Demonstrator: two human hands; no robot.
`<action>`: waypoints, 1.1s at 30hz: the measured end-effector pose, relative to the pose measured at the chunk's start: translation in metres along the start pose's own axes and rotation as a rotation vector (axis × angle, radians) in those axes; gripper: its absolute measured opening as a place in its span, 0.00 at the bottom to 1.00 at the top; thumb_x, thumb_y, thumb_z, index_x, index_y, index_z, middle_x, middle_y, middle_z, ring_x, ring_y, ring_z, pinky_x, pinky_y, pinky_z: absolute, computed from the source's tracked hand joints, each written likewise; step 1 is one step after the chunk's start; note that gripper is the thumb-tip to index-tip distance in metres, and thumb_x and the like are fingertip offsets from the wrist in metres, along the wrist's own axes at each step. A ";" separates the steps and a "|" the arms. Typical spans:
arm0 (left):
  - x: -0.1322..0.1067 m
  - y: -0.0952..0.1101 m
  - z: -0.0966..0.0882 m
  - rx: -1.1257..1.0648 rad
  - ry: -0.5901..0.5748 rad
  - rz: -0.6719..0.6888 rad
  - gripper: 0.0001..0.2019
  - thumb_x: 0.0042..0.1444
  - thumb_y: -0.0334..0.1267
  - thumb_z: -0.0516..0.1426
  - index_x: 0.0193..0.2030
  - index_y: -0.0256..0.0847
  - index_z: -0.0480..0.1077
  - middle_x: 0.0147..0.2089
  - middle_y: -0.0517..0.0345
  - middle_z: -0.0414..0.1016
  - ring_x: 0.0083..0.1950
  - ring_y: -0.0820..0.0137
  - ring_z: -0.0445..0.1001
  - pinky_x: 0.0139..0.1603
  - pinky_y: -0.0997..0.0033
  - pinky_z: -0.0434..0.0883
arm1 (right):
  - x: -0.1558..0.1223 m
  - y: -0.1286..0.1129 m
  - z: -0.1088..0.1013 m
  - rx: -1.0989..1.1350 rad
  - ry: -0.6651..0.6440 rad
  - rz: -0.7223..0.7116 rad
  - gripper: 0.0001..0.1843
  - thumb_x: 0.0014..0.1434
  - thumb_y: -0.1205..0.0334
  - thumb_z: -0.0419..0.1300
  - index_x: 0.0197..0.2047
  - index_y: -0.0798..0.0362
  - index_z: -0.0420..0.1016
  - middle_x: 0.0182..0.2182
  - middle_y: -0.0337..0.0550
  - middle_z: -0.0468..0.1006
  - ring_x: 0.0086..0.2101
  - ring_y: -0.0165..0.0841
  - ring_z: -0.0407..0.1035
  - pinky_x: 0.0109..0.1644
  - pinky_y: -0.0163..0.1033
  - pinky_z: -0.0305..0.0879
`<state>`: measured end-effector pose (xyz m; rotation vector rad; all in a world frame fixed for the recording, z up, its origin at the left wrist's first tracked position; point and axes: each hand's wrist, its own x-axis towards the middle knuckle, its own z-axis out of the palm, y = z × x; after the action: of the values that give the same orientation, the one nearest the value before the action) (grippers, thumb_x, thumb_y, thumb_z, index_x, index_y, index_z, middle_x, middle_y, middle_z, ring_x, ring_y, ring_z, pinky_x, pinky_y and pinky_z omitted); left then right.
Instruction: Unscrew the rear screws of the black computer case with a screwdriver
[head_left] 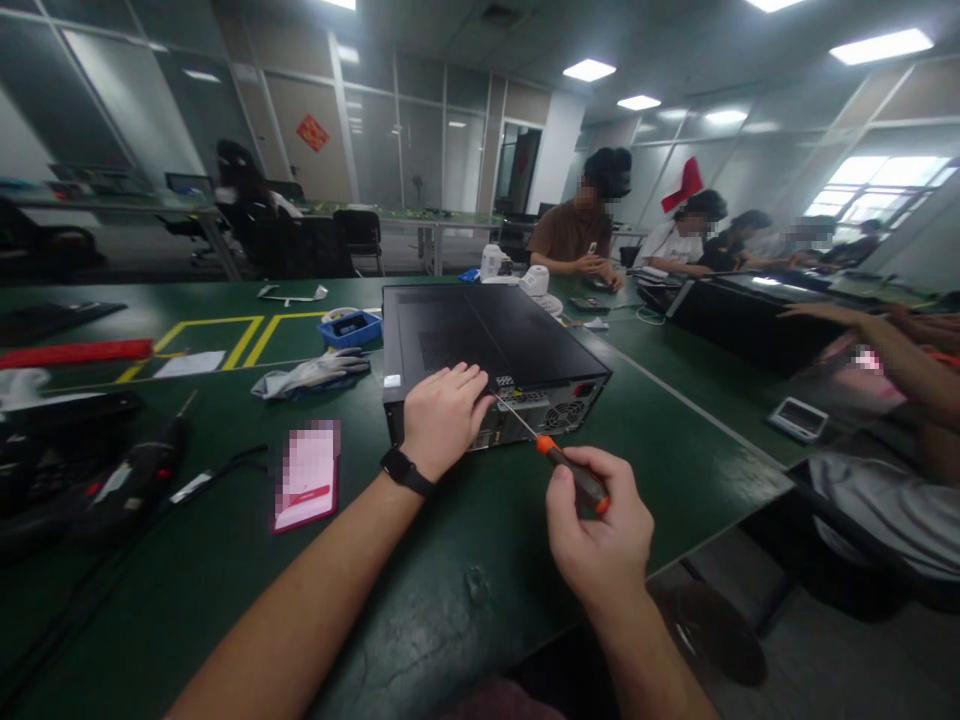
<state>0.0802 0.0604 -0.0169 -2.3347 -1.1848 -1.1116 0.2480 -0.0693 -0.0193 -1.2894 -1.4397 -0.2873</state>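
A black desktop computer case (pixel 487 335) lies flat on the green table (pixel 420 600), its rear panel with fan grille facing me. My left hand (pixel 444 415) rests on the near top edge of the case, fingers curled over the corner, a dark watch on the wrist. My right hand (pixel 600 530) is closed round the orange and black handle of a screwdriver (pixel 551 455). The thin metal shaft points up and left, with its tip at the rear panel beside my left fingers.
A pink notebook (pixel 306 475) and an electric driver with cable (pixel 135 480) lie at left. Grey gloves (pixel 311 375) and a blue tray (pixel 350 327) sit behind. Several people work at the far and right tables; one arm (pixel 862 335) reaches in at right. A phone (pixel 797 417) lies near the table edge.
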 end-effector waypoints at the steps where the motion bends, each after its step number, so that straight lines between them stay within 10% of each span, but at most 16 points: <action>1: 0.000 0.000 0.000 0.001 0.002 -0.002 0.14 0.66 0.39 0.56 0.55 0.38 0.76 0.58 0.48 0.81 0.61 0.57 0.78 0.63 0.52 0.72 | 0.001 -0.001 -0.001 -0.006 -0.008 0.001 0.08 0.62 0.62 0.61 0.46 0.50 0.73 0.34 0.39 0.79 0.28 0.30 0.74 0.34 0.35 0.71; 33: -0.002 0.002 -0.002 0.029 0.008 -0.003 0.16 0.66 0.41 0.57 0.56 0.39 0.76 0.59 0.49 0.80 0.61 0.58 0.78 0.63 0.52 0.74 | 0.006 0.011 -0.007 0.015 -0.038 -0.063 0.09 0.61 0.68 0.62 0.46 0.49 0.74 0.34 0.39 0.81 0.29 0.31 0.76 0.35 0.36 0.74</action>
<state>0.0801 0.0575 -0.0167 -2.3054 -1.1935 -1.0960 0.2619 -0.0675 -0.0171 -1.2444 -1.5139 -0.2945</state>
